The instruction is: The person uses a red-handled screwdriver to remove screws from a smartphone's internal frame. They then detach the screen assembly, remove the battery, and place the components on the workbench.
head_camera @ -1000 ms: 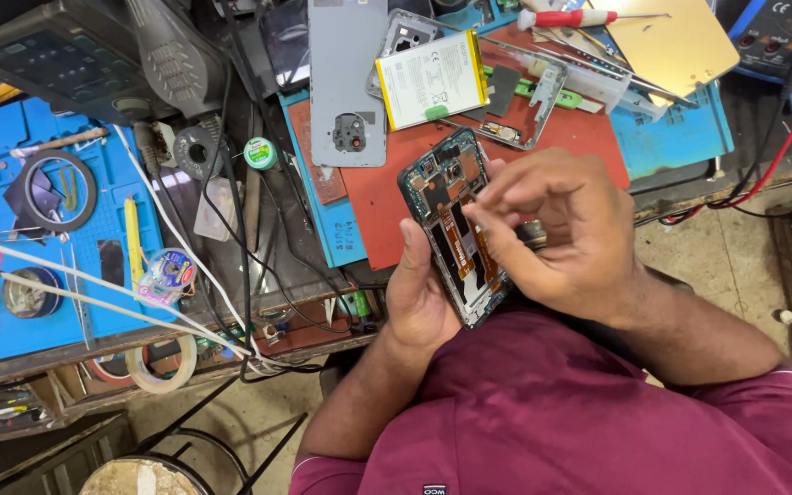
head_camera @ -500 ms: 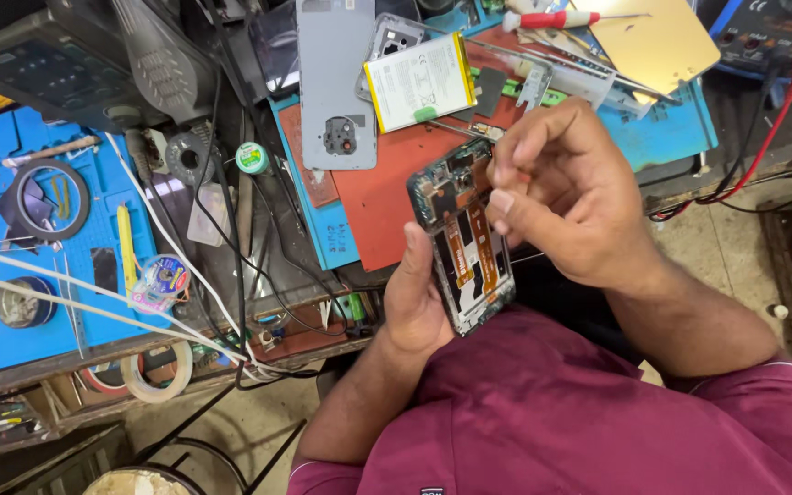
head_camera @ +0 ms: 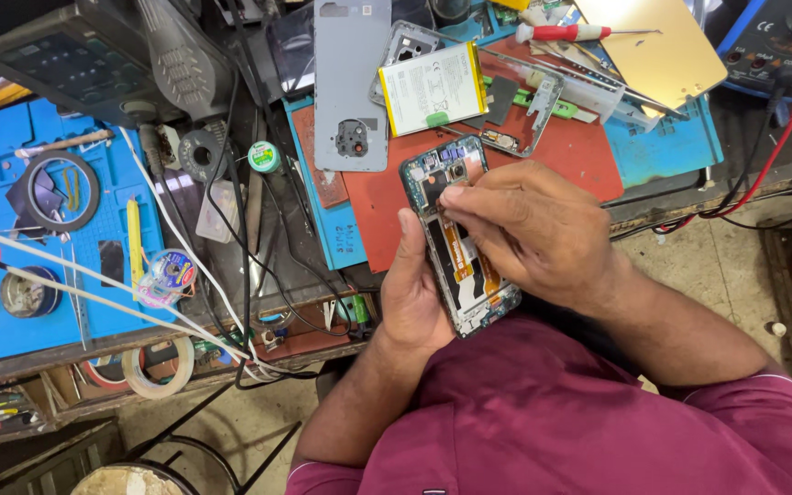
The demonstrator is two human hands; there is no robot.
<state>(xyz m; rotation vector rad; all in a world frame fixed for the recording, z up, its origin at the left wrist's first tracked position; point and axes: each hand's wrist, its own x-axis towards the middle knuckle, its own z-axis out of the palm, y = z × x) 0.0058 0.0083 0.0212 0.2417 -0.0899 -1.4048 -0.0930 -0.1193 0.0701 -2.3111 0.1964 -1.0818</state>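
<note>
Hands meet over an opened phone (head_camera: 458, 240) above the desk (head_camera: 588, 151) edge: left hand (head_camera: 414, 293) cradles it, long axis running away; right hand (head_camera: 529, 229) fingertips pressed together inside its upper end.

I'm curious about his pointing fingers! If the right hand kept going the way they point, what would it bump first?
Probably the opened phone itself: the right hand has its fingertips at the phone's upper part already, though contact isn't certain.

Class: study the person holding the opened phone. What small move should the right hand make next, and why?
Probably press down gently near the phone's top. The left hand cradles the opened phone, and the right hand's fingertips already rest beside its upper circuit board, above the orange flex cable.
</note>
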